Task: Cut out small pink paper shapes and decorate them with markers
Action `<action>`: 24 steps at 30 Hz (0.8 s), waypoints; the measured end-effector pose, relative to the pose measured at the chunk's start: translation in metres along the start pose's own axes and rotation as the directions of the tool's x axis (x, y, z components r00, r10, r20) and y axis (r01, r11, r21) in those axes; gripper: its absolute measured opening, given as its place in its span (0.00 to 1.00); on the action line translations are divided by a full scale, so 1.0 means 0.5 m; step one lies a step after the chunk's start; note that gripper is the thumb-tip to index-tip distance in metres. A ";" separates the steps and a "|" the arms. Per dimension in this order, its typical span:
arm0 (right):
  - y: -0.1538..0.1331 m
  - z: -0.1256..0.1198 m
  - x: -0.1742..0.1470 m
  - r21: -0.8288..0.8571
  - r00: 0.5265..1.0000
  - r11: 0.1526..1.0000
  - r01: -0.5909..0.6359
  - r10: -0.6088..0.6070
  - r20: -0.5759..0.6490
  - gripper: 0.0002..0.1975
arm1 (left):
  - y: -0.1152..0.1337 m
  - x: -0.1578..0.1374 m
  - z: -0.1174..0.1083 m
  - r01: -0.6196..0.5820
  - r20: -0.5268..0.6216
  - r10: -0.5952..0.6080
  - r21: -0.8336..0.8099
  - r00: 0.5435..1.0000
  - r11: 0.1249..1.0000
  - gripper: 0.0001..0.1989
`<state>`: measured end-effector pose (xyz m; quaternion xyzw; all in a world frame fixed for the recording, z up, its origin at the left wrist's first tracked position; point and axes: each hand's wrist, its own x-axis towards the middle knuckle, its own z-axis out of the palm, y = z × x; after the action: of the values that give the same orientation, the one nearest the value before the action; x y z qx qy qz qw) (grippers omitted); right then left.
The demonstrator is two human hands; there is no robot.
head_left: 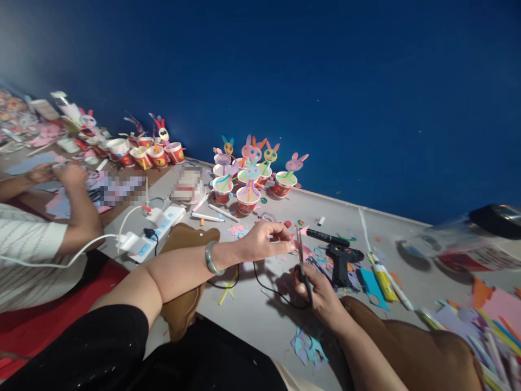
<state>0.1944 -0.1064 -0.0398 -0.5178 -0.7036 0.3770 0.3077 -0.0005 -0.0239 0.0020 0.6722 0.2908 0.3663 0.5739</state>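
Observation:
My right hand (321, 296) is wrapped round the handles of a pair of scissors (300, 255), their blades pointing up and away from me. My left hand (262, 241), with a bangle on its wrist, pinches thumb against fingers beside the blades. Whatever sits in that pinch is too small to make out. Just beyond the scissors lie a black marker (328, 237), a black glue gun (342, 263) and scattered paper scraps (311, 252). Blue paper offcuts (308, 347) lie nearer to me, below my right hand.
Several paper cups (248, 201) with paper rabbit heads stand along the wall. A power strip (158, 231) lies to the left, near a co-worker's hands (69, 174). On the right are a yellow glue tube (385, 282), a clear jar (468, 244) and coloured paper (499, 304).

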 end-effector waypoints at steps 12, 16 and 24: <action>0.001 -0.001 0.002 -0.008 1.000 1.000 0.003 -0.003 -0.016 0.35 | 0.009 0.002 -0.001 0.015 -0.030 -0.015 0.011 0.999 1.000 0.08; 0.000 -0.001 0.002 -0.005 1.000 1.000 0.003 -0.003 -0.016 0.34 | 0.006 0.004 -0.005 0.005 -0.023 -0.004 0.029 1.000 1.000 0.08; 0.002 0.002 0.002 -0.004 1.000 1.000 0.002 -0.002 -0.021 0.35 | 0.001 0.005 -0.007 -0.024 -0.032 0.026 0.043 0.999 0.999 0.08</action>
<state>0.1936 -0.1057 -0.0411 -0.5217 -0.7017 0.3696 0.3145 -0.0019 -0.0200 0.0029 0.6817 0.2993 0.3781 0.5502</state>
